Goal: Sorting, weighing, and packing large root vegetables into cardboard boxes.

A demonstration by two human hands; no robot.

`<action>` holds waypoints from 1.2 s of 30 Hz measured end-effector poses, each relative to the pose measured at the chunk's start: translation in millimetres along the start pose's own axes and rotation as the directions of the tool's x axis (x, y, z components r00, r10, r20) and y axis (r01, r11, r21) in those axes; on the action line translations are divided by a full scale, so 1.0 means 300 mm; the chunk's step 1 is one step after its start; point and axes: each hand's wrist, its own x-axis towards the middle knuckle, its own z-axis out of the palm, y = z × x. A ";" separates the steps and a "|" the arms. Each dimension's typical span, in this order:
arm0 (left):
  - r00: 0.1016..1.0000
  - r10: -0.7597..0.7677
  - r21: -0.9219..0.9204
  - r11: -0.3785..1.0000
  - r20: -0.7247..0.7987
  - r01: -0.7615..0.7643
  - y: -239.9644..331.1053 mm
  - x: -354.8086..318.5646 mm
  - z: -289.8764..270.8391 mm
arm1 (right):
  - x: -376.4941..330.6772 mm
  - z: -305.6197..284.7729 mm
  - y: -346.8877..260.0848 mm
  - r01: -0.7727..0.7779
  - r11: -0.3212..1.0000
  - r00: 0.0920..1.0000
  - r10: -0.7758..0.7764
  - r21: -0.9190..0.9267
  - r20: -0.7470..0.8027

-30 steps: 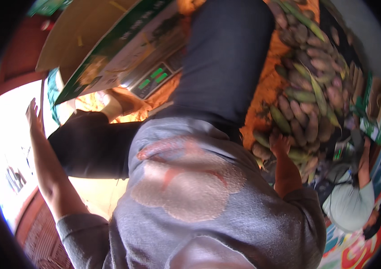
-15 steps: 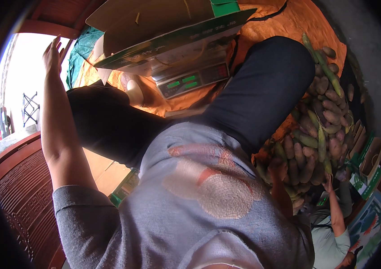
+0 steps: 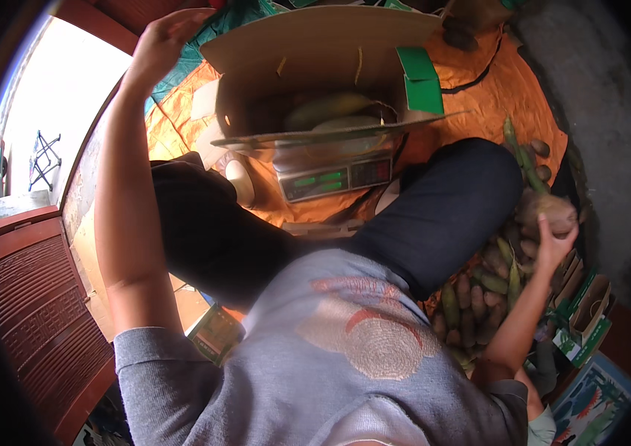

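My right hand (image 3: pixel 553 245) is gripping a large, pale brown tuber (image 3: pixel 549 210), blurred by motion, above the right side of a heap of tubers (image 3: pixel 483 297). A long green stalk-like vegetable (image 3: pixel 527 160) shows just beyond it. My left hand (image 3: pixel 170 44) is raised at the upper left, fingers stretched out, near a small red thing at the top edge. Between my legs an open cardboard box (image 3: pixel 315 63) sits on a digital scale (image 3: pixel 338 178) with green-lit displays. Inside the box lie large yellowish-green oblong pieces (image 3: pixel 334 111), partly in shadow.
An orange sheet (image 3: pixel 471 74) covers the ground. At my left stands a carved reddish-brown wooden panel (image 3: pixel 29 290). Small green-and-brown boxes (image 3: pixel 590 312) are at the right. Another person's arm (image 3: pixel 531 394) shows partly behind my right arm.
My right hand has come up from the heap holding a tuber. My left arm has swung right, toward the box. The view has shifted, showing the inside of the box.
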 end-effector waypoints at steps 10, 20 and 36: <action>0.995 -0.035 0.361 0.933 0.098 -0.002 0.148 0.031 0.146 | 0.157 0.395 -1.109 0.396 0.744 0.697 -0.625 0.538 0.351; 0.999 -0.006 0.459 0.888 0.053 -0.019 0.127 -0.001 0.149 | -0.074 1.163 -1.275 0.717 0.520 -0.148 -0.538 0.465 0.830; 0.994 0.005 0.453 0.890 0.111 -0.055 0.099 -0.008 0.139 | -0.197 1.308 -1.117 0.908 0.330 -0.212 -0.172 0.259 0.962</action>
